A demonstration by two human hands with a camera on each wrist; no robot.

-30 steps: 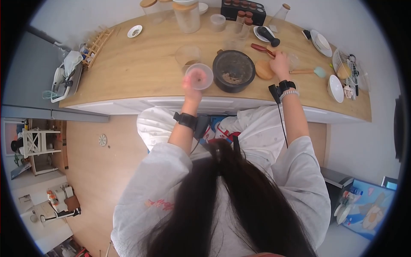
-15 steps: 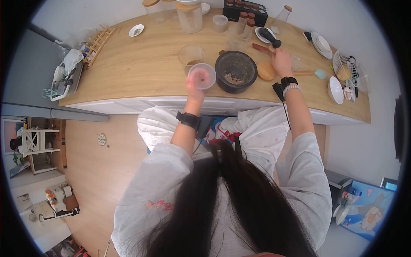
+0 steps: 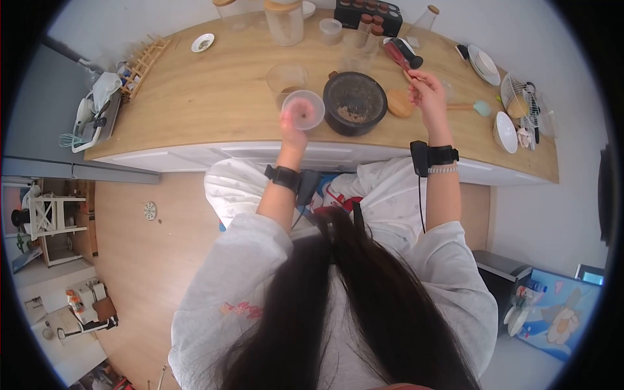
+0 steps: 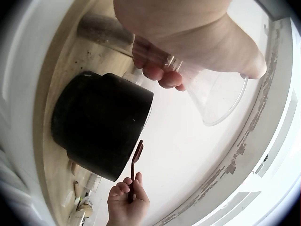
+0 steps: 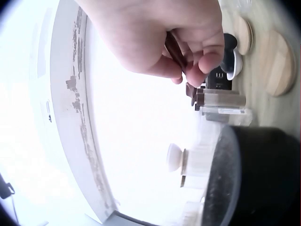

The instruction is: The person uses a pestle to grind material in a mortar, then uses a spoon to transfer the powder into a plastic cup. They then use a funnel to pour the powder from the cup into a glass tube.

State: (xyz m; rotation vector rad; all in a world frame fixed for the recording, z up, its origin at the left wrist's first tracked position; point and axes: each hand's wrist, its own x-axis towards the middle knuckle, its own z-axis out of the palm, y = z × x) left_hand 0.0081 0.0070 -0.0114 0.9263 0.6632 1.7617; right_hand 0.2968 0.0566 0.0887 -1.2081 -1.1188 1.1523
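My left hand holds a clear plastic funnel, its wide mouth facing up in the head view. Behind it stands a clear glass container with brown stuff at its bottom, partly covered by the funnel. In my right hand the handle of a dark red-brown wooden spoon is pinched between thumb and fingers, raised over the counter. Between the hands sits a deep black mortar-like pot with brown powder inside.
Right of the pot lie a round wooden lid and a spatula. A black pestle-like tool rests on a white dish. Jars, a spice rack and a white bowl also stand on the counter.
My right hand has lifted off the counter with the wooden spoon, turning the spoon's head farther from me. The left hand and funnel have barely moved.
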